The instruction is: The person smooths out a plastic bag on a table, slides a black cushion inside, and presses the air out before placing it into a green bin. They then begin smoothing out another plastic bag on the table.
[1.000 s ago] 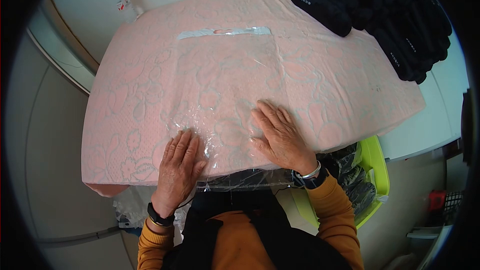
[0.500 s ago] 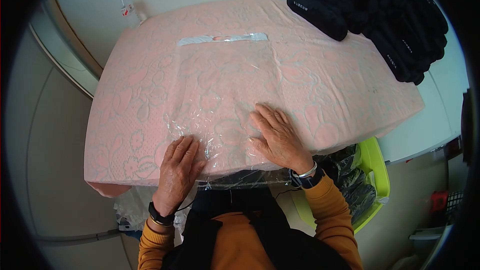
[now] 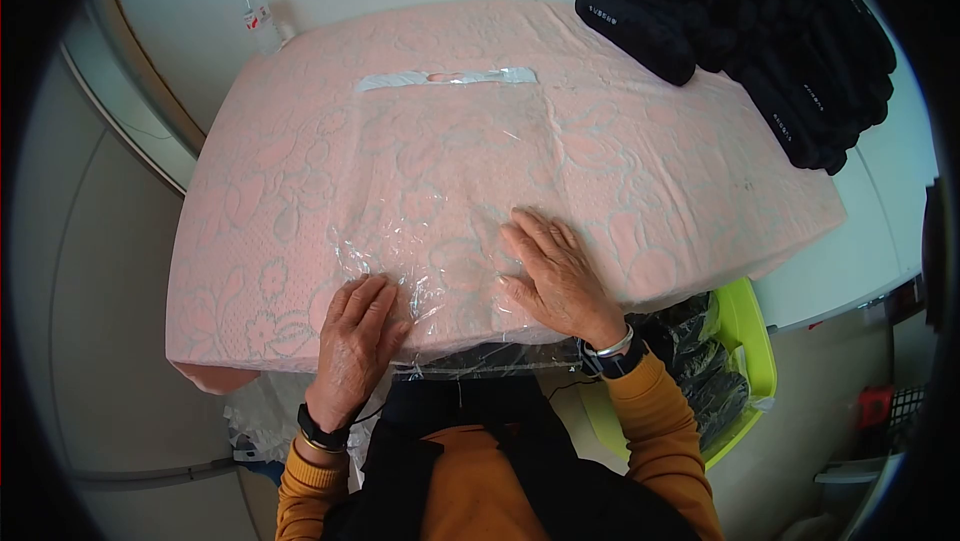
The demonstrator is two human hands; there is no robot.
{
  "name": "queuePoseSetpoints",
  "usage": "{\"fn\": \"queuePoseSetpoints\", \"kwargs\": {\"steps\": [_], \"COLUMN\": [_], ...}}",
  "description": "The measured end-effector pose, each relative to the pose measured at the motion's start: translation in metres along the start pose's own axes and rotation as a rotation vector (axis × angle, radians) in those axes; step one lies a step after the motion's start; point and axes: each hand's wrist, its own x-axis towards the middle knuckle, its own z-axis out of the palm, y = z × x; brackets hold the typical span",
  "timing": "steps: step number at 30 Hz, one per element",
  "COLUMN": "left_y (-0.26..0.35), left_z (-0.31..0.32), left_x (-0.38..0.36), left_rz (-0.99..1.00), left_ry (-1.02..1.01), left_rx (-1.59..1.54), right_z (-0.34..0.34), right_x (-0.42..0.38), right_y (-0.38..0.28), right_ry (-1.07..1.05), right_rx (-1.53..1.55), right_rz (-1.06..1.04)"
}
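Note:
A clear plastic bag [image 3: 450,161] with a white handle strip [image 3: 400,79] lies flat on the pink patterned tablecloth [image 3: 235,211]. Its near end hangs over the table's front edge. My left hand [image 3: 358,336] rests palm down at the bag's lower left, fingers stretched out. On the bag's right side my right hand [image 3: 555,276] lies flat with its fingers extended and thumb apart. Neither hand grips anything; both press on the film and cloth.
Black padded items with small white lettering [image 3: 740,31] are heaped at the back right. A clear bottle [image 3: 262,26] stands at the back left. Below the table's right side is a lime-green bin [image 3: 762,361] holding dark plastic-wrapped items [image 3: 715,371]. Crumpled clear plastic [image 3: 265,411] hangs at lower left.

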Motion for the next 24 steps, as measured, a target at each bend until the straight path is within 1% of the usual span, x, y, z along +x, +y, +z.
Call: {"fn": "queuePoseSetpoints", "kwargs": {"steps": [24], "left_y": [-0.0014], "left_z": [0.0081], "left_x": [-0.0029], "left_rz": [-0.031], "left_ry": [0.049], "left_rx": [0.016], "right_z": [-0.0008], "right_x": [-0.0006], "right_y": [-0.0011], "right_ry": [0.015], "right_rx": [0.011], "right_rz": [0.023]}}
